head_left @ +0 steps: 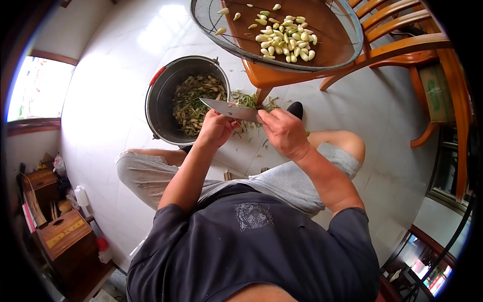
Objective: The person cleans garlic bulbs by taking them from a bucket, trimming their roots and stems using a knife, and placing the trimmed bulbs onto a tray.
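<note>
My right hand [285, 132] is closed round the handle end of a large knife [231, 109], whose blade points left. Under the blade, my left hand [217, 129] has its fingers pinched together; what they hold is mostly hidden by the blade and too small to name. Just beyond my left hand stands a metal bucket [156, 108] part-filled with green and pale trimmings [193, 100]. More green scraps [245, 99] lie on the floor beside it. Pale peeled bulbs [289, 40] are heaped on a round mesh tray [221, 38].
The mesh tray rests on a wooden chair [266, 75] ahead on the right. A second wooden chair [420, 65] and a green box [433, 94] stand farther right. Wooden boxes [65, 234] are at the left. A dark shoe [296, 109] is beyond my right hand.
</note>
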`<state>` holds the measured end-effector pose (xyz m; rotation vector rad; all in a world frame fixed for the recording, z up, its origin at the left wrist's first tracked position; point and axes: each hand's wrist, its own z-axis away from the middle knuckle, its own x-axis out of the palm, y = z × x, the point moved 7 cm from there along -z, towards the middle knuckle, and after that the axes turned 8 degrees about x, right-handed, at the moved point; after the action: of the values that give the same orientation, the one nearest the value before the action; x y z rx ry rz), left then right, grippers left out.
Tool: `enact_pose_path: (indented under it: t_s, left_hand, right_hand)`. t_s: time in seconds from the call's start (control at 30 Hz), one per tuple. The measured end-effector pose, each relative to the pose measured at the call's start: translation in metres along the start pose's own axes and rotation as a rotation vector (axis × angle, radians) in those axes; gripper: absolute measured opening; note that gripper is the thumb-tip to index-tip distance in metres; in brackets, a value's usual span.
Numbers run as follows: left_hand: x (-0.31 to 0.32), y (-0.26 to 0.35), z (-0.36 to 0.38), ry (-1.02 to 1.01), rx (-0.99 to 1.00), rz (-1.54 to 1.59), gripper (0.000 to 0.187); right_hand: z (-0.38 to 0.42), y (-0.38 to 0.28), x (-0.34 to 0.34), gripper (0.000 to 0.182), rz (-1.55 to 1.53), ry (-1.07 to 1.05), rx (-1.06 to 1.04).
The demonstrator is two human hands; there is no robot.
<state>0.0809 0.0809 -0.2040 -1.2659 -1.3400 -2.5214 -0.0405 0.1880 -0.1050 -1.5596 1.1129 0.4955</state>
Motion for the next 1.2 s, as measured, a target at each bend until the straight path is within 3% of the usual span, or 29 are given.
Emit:
enact_pose_path:
  t_s: [0.57, 1.07, 1.2]
  left_hand:
    - [-0.014, -0.009, -0.001, 0.115, -0.003, 0.096, 0.017]
    - [-0.017, -0.026, -0.001, 0.071, -0.036, 0.236, 0.019]
    - [-0.021, -0.030, -0.004, -0.043, -0.026, 0.248, 0.021]
  right_hand:
    - [0.000, -0.009, 0.006, 0.024, 0.102, 0.032, -0.045]
    - [0.002, -0.010, 0.006, 0.025, 0.101, 0.010, -0.045]
    - [0.002, -0.010, 0.006, 0.025, 0.096, 0.010, -0.049]
